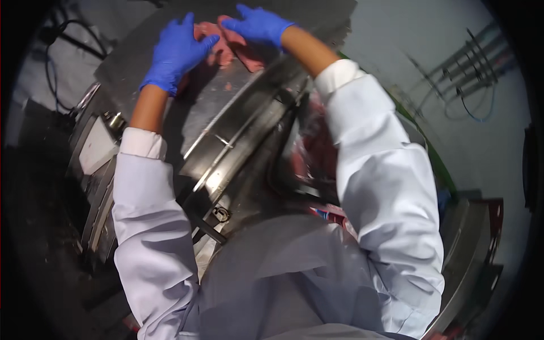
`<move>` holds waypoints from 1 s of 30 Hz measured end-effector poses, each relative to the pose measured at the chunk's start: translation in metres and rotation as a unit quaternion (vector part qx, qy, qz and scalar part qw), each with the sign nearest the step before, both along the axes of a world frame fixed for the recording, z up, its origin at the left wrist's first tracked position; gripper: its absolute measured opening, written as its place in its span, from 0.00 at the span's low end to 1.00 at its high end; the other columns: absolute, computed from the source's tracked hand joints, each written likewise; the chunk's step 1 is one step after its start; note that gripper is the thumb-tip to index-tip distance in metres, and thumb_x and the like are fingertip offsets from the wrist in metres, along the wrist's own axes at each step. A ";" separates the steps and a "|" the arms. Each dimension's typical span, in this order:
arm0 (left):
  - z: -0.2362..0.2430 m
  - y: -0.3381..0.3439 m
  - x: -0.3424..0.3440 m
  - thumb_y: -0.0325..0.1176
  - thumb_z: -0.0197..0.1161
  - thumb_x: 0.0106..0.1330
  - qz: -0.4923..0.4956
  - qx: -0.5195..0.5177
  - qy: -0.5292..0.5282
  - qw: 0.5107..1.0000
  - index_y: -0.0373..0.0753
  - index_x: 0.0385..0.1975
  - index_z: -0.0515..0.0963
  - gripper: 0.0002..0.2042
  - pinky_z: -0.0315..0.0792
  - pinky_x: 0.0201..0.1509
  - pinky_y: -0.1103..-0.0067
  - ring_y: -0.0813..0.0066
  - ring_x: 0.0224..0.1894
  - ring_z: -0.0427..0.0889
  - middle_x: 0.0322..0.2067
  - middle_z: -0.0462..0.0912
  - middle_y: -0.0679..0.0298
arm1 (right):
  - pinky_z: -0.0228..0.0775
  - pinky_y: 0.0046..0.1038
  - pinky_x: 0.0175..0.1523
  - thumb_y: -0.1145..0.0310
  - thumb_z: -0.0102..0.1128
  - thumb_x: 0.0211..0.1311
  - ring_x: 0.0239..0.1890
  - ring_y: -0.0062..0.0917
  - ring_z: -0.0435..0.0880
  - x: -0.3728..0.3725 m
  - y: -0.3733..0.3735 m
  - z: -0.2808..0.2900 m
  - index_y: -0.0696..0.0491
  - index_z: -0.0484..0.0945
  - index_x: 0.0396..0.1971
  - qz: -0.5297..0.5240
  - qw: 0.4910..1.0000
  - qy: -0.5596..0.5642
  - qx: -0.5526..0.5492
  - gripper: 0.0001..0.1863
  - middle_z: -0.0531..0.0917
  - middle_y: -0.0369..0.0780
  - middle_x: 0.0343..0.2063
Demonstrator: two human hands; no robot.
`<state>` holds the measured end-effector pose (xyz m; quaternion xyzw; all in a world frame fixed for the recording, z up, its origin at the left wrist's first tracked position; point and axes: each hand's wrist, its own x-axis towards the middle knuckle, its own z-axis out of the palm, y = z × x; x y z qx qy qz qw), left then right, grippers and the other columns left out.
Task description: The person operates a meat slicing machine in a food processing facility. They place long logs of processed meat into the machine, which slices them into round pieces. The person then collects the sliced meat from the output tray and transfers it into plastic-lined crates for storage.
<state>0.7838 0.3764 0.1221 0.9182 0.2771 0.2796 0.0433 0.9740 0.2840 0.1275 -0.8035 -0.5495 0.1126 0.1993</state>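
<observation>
Between the two gloved hands lies a piece of raw pink meat (229, 48), flat on a dark steel table (204, 102); the left hand (177, 52) rests on its near-left part with the fingers spread and bent over it, pressing more than pinching; the right hand (258, 24) lies on the far-right part with fingers stretched, and whether it really pinches the meat or only lies on it, I cannot tell.

I judge that the meat is wet and soft, so it could slide under the smooth blue gloves; if one hand pulls while the other only presses, the piece may tear or slip toward the table edge; the surface around the grip looks shiny, which would make this more likely. Small pink scraps (228, 86) lie just below the grip, toward the person.

Nearer to the body, a curved steel rim (238, 136) of some machine or basin crosses under the right forearm; the white sleeve (374, 170) passes close over it and could catch there or get dirty. More reddish meat (317, 153) shows beneath that sleeve, partly hidden. Left of the grip, beyond the left sleeve (141, 215), stand a pale box-like part (96, 148) and dark cables (54, 62); to the right, grey floor with hoses (470, 102).
</observation>
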 end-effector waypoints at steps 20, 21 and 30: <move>-0.082 -0.294 0.091 0.47 0.64 0.58 -0.342 -0.164 0.248 0.891 0.41 0.59 0.69 0.30 0.69 0.56 0.67 0.48 0.53 0.73 0.51 0.73 0.47 | 0.57 0.48 0.65 0.63 0.73 0.41 0.65 0.53 0.62 0.085 -0.406 -0.128 0.42 0.46 0.71 0.141 0.981 -0.112 -0.066 0.57 0.58 0.55 0.66; -0.065 -0.291 0.065 0.46 0.65 0.58 -0.354 -0.208 0.152 0.899 0.40 0.60 0.69 0.30 0.69 0.57 0.67 0.50 0.54 0.73 0.51 0.74 0.49 | 0.58 0.48 0.65 0.61 0.72 0.41 0.64 0.52 0.63 0.085 -0.401 -0.131 0.42 0.47 0.71 0.148 0.980 -0.119 -0.052 0.56 0.59 0.54 0.65; 0.032 -0.296 -0.299 0.18 0.55 0.65 0.213 0.082 -0.379 0.897 0.31 0.59 0.67 0.21 0.63 0.66 0.72 0.66 0.61 0.70 0.59 0.71 0.55 | 0.68 0.43 0.47 0.62 0.69 0.37 0.42 0.46 0.76 0.058 -0.402 -0.105 0.44 0.59 0.68 0.201 0.967 -0.157 -0.003 0.50 0.77 0.47 0.41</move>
